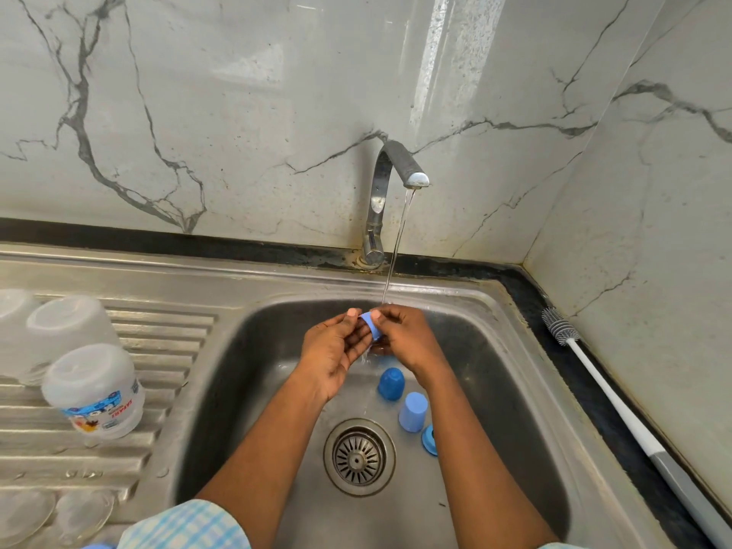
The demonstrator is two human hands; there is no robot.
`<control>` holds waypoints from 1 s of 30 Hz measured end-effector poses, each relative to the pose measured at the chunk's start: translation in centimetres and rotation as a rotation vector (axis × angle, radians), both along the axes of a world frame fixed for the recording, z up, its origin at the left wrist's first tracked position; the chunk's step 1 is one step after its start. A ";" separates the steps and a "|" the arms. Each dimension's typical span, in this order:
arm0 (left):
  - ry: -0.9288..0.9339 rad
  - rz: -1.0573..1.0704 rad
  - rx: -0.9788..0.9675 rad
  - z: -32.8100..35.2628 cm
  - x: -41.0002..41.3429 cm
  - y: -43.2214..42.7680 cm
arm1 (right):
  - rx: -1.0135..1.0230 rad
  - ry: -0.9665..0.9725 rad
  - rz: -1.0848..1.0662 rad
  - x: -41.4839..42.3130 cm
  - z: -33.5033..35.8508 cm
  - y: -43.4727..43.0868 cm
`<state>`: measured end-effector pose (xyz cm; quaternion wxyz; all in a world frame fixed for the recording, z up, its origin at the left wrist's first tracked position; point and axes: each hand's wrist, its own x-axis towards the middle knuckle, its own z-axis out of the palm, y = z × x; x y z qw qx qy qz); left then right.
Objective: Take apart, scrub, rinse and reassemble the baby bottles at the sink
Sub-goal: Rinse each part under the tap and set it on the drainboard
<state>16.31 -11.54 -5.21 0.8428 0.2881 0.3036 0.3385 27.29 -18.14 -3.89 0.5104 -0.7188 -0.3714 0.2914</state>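
rinse, live | you're pinching the small blue piece (370, 326) between both thumbs, left hand (336, 350) and right hand (408, 338) curled round it over the sink (245, 350) | water stream (396, 251) lands at its far edge | dark blue cap (390, 384) and light blue cap (412, 412) lie just under your right wrist, so the right hand's nearer

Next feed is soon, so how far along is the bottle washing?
Looks done: clear bottles stand upside down on the drainboard, and the bottle brush lies aside. In hand: left hand and right hand pinch a light blue ring under the running tap. Left: a dark blue cap, a light blue cap and a blue collar sit in the sink, and nothing is reassembled.
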 end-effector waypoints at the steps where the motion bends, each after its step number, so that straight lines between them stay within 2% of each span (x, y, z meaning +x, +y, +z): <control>1: 0.018 -0.009 0.014 0.1 0.0 0.0 | -0.015 0.048 -0.030 0.0 0.1 0.0; 4: 0.190 -0.015 0.157 0.0 0.0 -0.2 | -0.023 0.258 -0.127 0.0 0.5 -0.2; 8: 0.406 -0.040 0.397 -0.4 -0.2 -0.6 | -0.047 0.407 -0.184 0.0 0.2 -0.2; 12: 0.487 -0.067 0.528 -0.3 0.0 -1.0 | -0.103 0.422 -0.202 0.2 0.3 -0.2; 16: 0.558 -0.100 0.669 -0.1 -0.3 -1.1 | -0.053 0.365 -0.149 0.1 0.7 -1.0; 18: 0.614 -0.139 0.744 0.2 -0.7 -1.1 | -0.027 0.263 -0.073 -0.2 1.2 -1.8; 23: 0.850 -0.152 0.972 1.0 -2.5 -1.3 | -0.136 -0.237 -0.052 -2.1 2.4 -3.3; 27: 0.991 -0.224 1.191 2.3 -4.6 -2.9 | -0.158 -0.439 -0.074 -3.4 3.7 -3.9; 30: 1.046 -0.146 1.322 2.8 -6.4 -4.1 | -0.003 -0.504 -0.163 -4.6 5.8 -4.9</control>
